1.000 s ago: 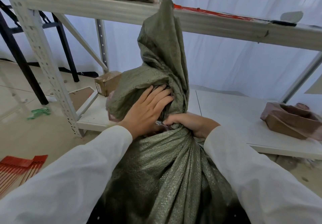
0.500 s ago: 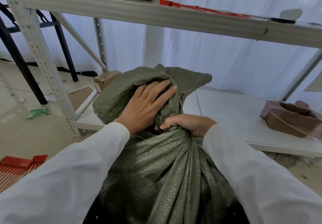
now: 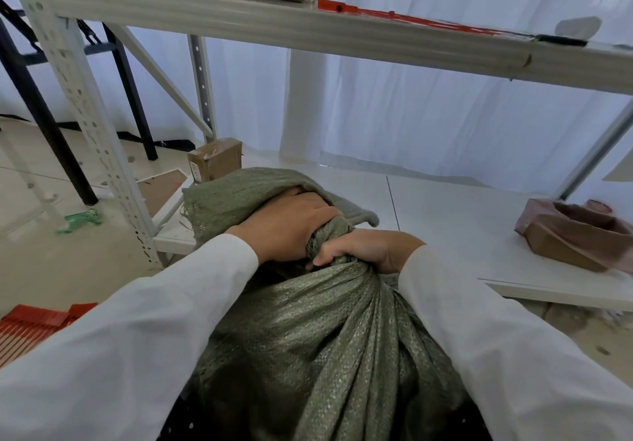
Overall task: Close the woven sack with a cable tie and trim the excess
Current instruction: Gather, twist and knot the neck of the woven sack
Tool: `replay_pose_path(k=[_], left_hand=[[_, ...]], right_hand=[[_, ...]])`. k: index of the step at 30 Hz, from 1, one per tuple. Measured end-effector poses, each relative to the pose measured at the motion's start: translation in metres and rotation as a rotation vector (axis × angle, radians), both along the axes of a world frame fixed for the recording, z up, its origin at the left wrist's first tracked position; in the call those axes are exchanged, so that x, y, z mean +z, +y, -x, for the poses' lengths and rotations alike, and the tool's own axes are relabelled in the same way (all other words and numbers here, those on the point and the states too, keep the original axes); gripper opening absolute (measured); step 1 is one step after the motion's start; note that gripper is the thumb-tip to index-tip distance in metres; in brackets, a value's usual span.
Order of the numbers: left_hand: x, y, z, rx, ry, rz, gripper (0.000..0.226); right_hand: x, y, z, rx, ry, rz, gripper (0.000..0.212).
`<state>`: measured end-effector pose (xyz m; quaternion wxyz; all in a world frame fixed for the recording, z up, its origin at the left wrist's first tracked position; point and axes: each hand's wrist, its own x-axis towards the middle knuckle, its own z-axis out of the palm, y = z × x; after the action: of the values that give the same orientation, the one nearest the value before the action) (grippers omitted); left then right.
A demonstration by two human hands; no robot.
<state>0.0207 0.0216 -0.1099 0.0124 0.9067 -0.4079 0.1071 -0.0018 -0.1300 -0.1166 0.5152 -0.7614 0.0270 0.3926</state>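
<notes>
1. Sack (image 3: 318, 348): green woven sack, upright in the lower centre of the view, in front of the low white shelf (image 3: 462, 221) of a metal rack.
2. Neck of the sack is gathered into a tight twisted bunch between both hands; pleats fan downward from it over the body.
3. Loose top of the sack (image 3: 236, 194) is folded over to the left and away from the viewer, lying on the near edge of the shelf.
4. Right hand (image 3: 359, 247): grip closed, fingers and thumb curled round the gathered neck, directly above the pleats.
5. Left hand (image 3: 291, 224): grip closed on the folded-over fabric just above the neck, knuckles up, touching the right hand at the bunch.
6. Both arms wear white sleeves.
7. Cable ties, red (image 3: 34, 327): a fan of them on the floor at the lower left, well apart from the sack. More red ties (image 3: 394, 17) lie on the upper shelf.
8. Small cardboard box (image 3: 214, 159): on the shelf just behind the folded top.
9. Brown wrapped object (image 3: 575, 238): on the shelf at the right, well apart from the sack.
</notes>
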Motion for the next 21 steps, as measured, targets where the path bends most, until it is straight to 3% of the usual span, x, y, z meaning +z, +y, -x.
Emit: replay_pose_path(k=[5,9,10,12,14,18,21], left_hand=[[0.01,-0.004,0.002,0.085,0.037,-0.085,0.02],[0.018,-0.008,0.007,0.152,0.091,-0.179,0.011],[0.018,-0.008,0.008,0.168,0.112,-0.194,0.015],[0.017,-0.008,0.007,0.188,0.136,-0.223,0.016],[0.016,-0.007,0.004,0.201,0.144,-0.242,0.013],[0.015,-0.008,0.002,0.265,0.145,-0.283,0.011],[0.016,-0.008,0.002,0.262,0.117,-0.242,0.016]], right_hand=[[0.004,0.001,0.001,-0.048,-0.041,0.059,0.06],[0.006,0.005,0.005,-0.057,-0.131,0.129,0.033],[0.007,0.007,0.006,-0.062,-0.17,0.163,0.039],[0.007,0.01,0.008,-0.067,-0.266,0.288,0.074],[0.006,0.013,0.012,-0.08,-0.424,0.401,0.088],[0.004,0.021,0.024,-0.028,-0.783,0.571,0.068],[0.001,0.021,0.021,-0.029,-0.849,0.622,0.056]])
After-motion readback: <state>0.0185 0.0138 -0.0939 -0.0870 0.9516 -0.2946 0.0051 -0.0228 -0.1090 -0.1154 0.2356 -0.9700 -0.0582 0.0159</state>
